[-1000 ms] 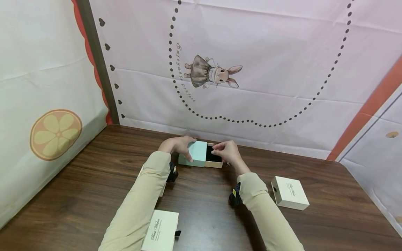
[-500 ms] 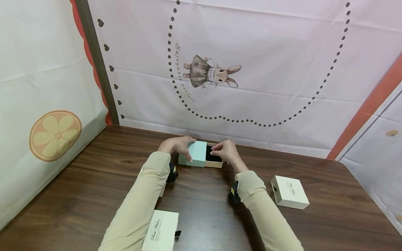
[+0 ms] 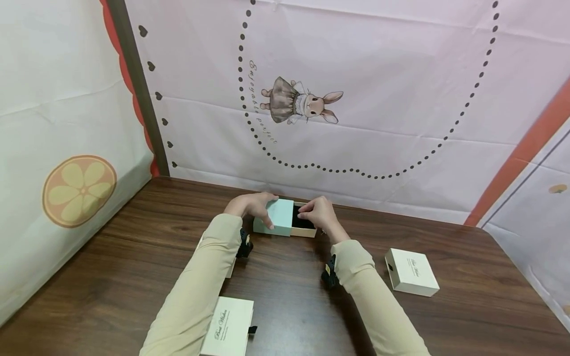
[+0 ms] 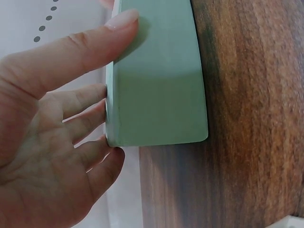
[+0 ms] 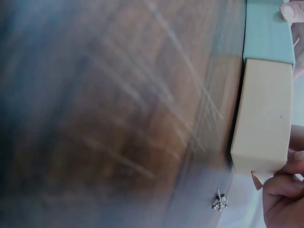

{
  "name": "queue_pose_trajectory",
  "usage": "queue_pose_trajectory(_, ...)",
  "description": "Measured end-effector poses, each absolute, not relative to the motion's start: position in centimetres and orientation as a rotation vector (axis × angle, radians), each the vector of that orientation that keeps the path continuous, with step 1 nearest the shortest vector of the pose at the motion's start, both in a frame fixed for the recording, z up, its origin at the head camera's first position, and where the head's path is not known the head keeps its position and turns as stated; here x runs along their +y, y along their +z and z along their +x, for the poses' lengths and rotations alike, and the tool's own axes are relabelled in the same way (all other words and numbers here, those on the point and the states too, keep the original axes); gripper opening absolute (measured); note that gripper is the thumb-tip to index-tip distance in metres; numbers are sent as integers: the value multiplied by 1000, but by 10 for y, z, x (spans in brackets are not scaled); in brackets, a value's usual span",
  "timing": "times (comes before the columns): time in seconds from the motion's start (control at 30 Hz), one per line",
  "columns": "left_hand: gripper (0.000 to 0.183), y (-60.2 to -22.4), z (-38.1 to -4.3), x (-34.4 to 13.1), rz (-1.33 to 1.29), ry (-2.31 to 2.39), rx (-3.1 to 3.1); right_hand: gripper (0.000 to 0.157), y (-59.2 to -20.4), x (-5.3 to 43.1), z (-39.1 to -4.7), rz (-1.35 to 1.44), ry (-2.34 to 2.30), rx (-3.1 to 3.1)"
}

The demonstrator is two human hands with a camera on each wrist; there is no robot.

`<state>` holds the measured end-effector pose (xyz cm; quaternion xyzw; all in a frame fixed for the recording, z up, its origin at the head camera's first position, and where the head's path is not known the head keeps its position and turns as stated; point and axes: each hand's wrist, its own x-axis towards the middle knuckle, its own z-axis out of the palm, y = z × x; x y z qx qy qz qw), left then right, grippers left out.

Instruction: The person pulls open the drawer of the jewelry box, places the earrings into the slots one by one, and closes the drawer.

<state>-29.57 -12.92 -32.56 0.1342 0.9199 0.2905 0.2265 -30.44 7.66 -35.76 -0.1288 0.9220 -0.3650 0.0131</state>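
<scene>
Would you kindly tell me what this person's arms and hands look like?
The left sleeve and right sleeve are plain pale beige. A small black device sits at each wrist; the right one shows a yellow patch. The left hand and right hand wear no gloves.

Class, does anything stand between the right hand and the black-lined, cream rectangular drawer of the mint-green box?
Nothing visible does: the right hand is at the outer end of the cream drawer. A small silvery ornament lies nearby, off to one side.
</scene>
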Motion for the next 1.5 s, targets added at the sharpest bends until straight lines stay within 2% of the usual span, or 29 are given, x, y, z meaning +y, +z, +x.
queue_pose_trajectory(0.4,91,-326,-298,-129,377,793,2537,13,-359,77,-306,-381,-1224,2866)
queue_pose_trajectory(1.03,90,-326,-295,-129,374,818,2540,7,-358,81,-304,-387,-1151,2898)
queue_pose_trajectory(1.5,90,-329,-297,-129,390,827,2544,22,-354,93,-305,-152,-1512,2620)
